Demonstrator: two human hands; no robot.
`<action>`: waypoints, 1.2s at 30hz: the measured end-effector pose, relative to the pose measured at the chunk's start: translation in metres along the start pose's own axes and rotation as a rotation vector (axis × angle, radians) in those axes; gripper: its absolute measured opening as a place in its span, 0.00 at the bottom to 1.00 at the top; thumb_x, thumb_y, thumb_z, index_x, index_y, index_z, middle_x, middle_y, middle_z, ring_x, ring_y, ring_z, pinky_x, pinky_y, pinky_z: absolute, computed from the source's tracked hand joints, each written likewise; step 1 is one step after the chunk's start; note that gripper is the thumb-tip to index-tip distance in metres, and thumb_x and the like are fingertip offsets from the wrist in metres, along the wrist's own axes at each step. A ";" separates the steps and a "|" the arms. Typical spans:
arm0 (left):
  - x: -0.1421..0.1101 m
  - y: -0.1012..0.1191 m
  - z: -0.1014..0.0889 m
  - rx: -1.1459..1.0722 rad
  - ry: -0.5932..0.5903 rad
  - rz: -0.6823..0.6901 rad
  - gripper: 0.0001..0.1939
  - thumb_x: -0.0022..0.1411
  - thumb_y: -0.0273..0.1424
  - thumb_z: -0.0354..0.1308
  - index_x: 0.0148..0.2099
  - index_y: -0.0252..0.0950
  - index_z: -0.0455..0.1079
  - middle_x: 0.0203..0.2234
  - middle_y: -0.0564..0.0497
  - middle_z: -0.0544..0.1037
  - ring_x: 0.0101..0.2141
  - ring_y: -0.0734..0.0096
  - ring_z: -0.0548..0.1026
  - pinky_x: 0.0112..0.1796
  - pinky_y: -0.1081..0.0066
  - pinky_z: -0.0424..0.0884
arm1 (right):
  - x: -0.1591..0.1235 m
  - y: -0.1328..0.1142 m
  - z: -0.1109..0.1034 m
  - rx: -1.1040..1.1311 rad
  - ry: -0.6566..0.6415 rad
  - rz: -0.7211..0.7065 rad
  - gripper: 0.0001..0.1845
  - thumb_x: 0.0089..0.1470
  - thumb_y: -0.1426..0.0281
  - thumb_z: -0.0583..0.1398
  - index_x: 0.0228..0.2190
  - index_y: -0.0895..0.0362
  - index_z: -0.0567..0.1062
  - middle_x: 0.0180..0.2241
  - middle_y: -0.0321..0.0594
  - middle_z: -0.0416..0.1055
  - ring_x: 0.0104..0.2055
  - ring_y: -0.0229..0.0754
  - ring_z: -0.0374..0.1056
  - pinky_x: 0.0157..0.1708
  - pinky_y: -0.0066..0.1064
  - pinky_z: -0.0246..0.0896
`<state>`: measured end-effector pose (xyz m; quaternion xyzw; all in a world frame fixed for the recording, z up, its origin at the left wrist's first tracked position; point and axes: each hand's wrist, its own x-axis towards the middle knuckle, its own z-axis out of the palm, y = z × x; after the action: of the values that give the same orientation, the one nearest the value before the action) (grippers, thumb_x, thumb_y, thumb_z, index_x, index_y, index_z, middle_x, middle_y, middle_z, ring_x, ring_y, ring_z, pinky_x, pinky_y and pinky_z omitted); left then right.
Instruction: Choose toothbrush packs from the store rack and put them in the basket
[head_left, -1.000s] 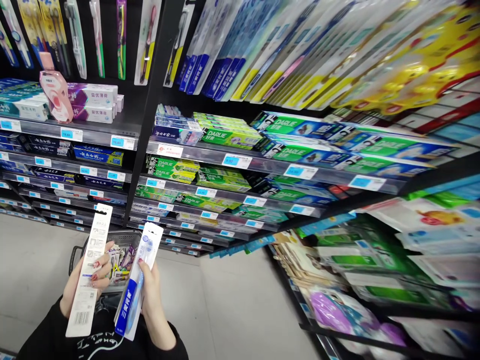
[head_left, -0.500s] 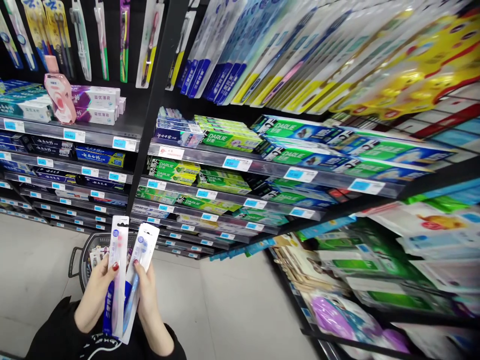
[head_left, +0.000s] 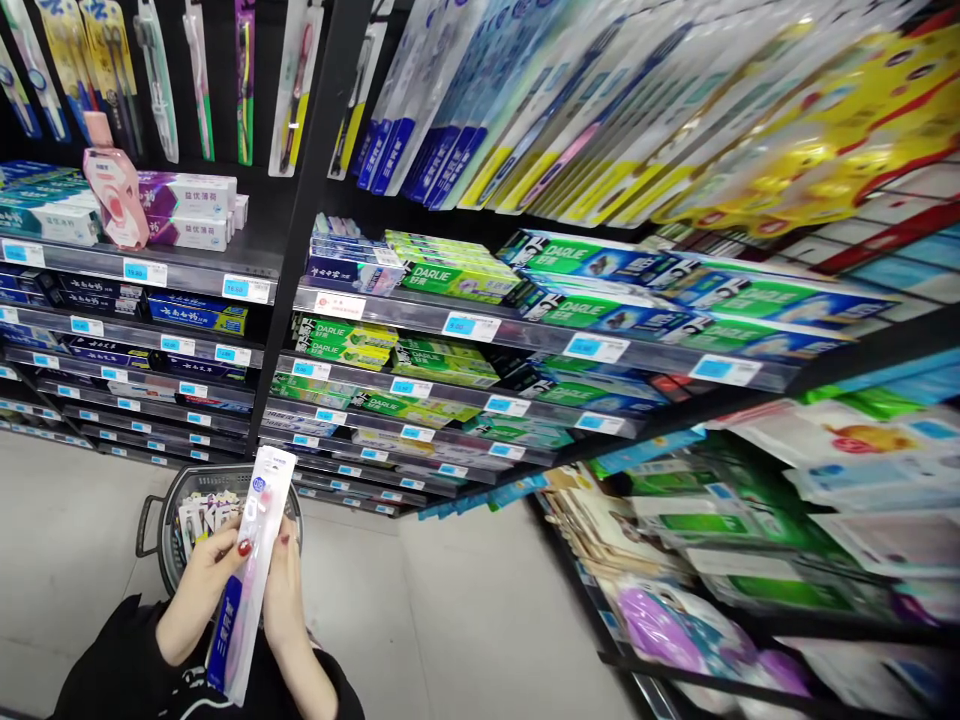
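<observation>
Shop, oral-care aisle: shelves (head_left: 480, 335) of boxed toothpaste (head_left: 450, 277), price labels (head_left: 471, 325), hanging toothbrushes (head_left: 244, 80).

Ahead of my hands, shelves (head_left: 480, 335) carry toothpaste boxes (head_left: 450, 275) (mostly green); below my hands, a basket (head_left: 169, 520) sits on the floor (head_left: 465, 600).

We are looking at a toothbrush pack (head_left: 251, 570), a long, narrow card under clear plastic, white at the top with a small round blue mark and a deep blue band with white lettering toward the bottom. A pink-tinted brush is showing through the front. The pack is standing nearly upright, leaning a little to the right at its top, low at the left of the view. A second pack may be lying behind it; we cannot tell.
</observation>
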<state>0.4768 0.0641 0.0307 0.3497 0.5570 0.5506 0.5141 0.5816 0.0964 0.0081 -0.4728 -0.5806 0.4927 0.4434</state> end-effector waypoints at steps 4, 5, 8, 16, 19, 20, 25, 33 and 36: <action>-0.001 -0.002 -0.001 0.026 0.008 0.027 0.15 0.55 0.40 0.55 0.40 0.36 0.75 0.48 0.45 0.72 0.51 0.53 0.64 0.53 0.62 0.57 | -0.003 -0.017 -0.004 -0.088 -0.054 -0.074 0.24 0.55 0.58 0.50 0.51 0.53 0.60 0.49 0.47 0.62 0.51 0.50 0.59 0.48 0.44 0.55; -0.002 -0.003 -0.001 0.031 0.013 0.024 0.16 0.56 0.39 0.54 0.42 0.37 0.74 0.48 0.45 0.71 0.52 0.53 0.64 0.53 0.62 0.56 | -0.003 -0.020 -0.004 -0.103 -0.069 -0.079 0.22 0.55 0.59 0.51 0.50 0.53 0.60 0.47 0.46 0.62 0.50 0.50 0.60 0.47 0.44 0.55; -0.006 -0.003 0.001 0.026 0.002 -0.015 0.20 0.58 0.40 0.52 0.50 0.38 0.67 0.51 0.45 0.69 0.54 0.55 0.61 0.54 0.62 0.55 | -0.002 -0.024 -0.003 -0.096 -0.089 -0.048 0.16 0.56 0.62 0.51 0.46 0.53 0.62 0.43 0.44 0.64 0.46 0.48 0.63 0.45 0.42 0.57; -0.010 -0.007 0.011 -0.152 0.078 0.015 0.37 0.58 0.42 0.51 0.62 0.43 0.34 0.56 0.41 0.60 0.55 0.57 0.59 0.54 0.57 0.53 | -0.008 -0.022 0.001 0.068 -0.019 0.002 0.15 0.55 0.62 0.52 0.44 0.54 0.61 0.42 0.43 0.64 0.46 0.47 0.63 0.46 0.42 0.57; -0.005 -0.008 0.007 -0.161 0.034 -0.010 0.37 0.56 0.42 0.53 0.61 0.41 0.39 0.55 0.41 0.62 0.55 0.54 0.59 0.54 0.57 0.52 | -0.009 -0.020 0.001 0.157 -0.078 0.042 0.16 0.56 0.61 0.50 0.45 0.53 0.60 0.44 0.43 0.64 0.46 0.46 0.63 0.46 0.41 0.57; -0.004 -0.008 0.005 -0.140 0.022 -0.003 0.35 0.55 0.42 0.54 0.61 0.41 0.43 0.55 0.42 0.61 0.55 0.53 0.59 0.54 0.57 0.52 | -0.009 -0.020 0.001 0.182 -0.098 0.061 0.16 0.57 0.61 0.49 0.46 0.53 0.59 0.44 0.43 0.65 0.46 0.45 0.63 0.46 0.41 0.57; -0.002 -0.007 0.001 -0.091 -0.008 0.028 0.35 0.56 0.41 0.54 0.61 0.41 0.43 0.56 0.42 0.60 0.56 0.53 0.57 0.55 0.58 0.50 | -0.002 -0.018 -0.003 0.195 -0.113 0.150 0.16 0.58 0.60 0.47 0.44 0.54 0.64 0.42 0.43 0.69 0.45 0.45 0.65 0.45 0.38 0.58; -0.002 -0.004 0.004 -0.105 0.015 0.019 0.49 0.41 0.35 0.67 0.59 0.36 0.41 0.53 0.40 0.60 0.54 0.50 0.59 0.54 0.59 0.53 | 0.007 -0.015 -0.009 0.044 -0.141 0.016 0.13 0.54 0.69 0.52 0.40 0.54 0.73 0.38 0.41 0.71 0.42 0.44 0.67 0.41 0.34 0.61; -0.002 0.006 0.007 -0.137 0.047 -0.008 0.41 0.42 0.30 0.65 0.56 0.36 0.48 0.48 0.43 0.67 0.50 0.52 0.64 0.51 0.60 0.59 | 0.007 -0.012 -0.009 0.001 -0.088 -0.020 0.13 0.52 0.72 0.53 0.39 0.54 0.73 0.38 0.42 0.69 0.39 0.43 0.67 0.38 0.34 0.63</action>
<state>0.4828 0.0646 0.0374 0.2986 0.5314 0.5933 0.5258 0.5878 0.1038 0.0211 -0.4445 -0.6039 0.5089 0.4227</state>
